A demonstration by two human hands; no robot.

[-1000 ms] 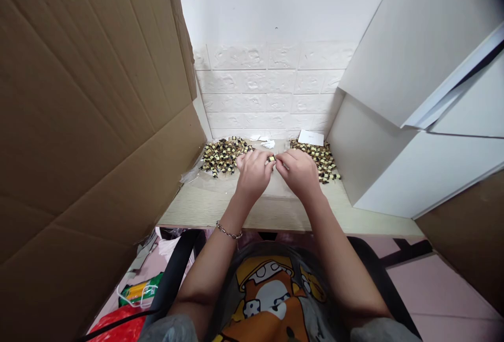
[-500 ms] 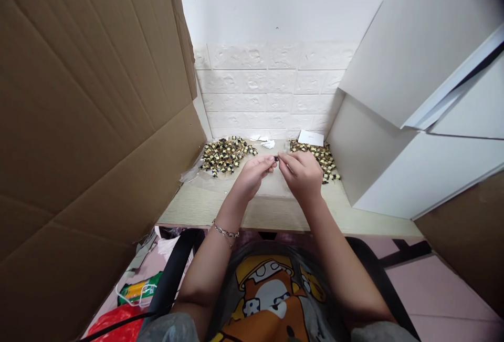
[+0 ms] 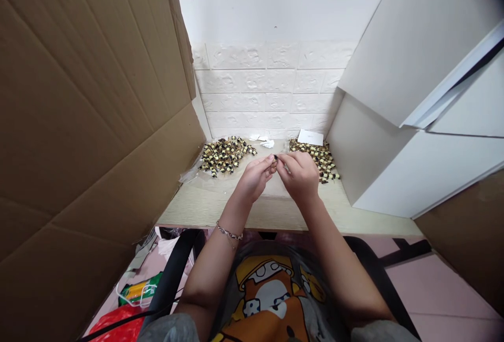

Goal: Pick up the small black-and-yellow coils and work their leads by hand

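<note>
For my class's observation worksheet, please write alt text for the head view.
Left hand and right hand hold a small dark part above a pale desk. A left pile and right pile of yellow-and-black pieces flank them, a white card at the latter's back.

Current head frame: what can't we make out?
All head view:
Held part: mostly hidden by the left hand and right hand.
Whether the right hand grips it: too small to tell.
Right pile: partly covered by the card.
Card: any print too small to read.
Red bag: cut off by bottom edge.
</note>
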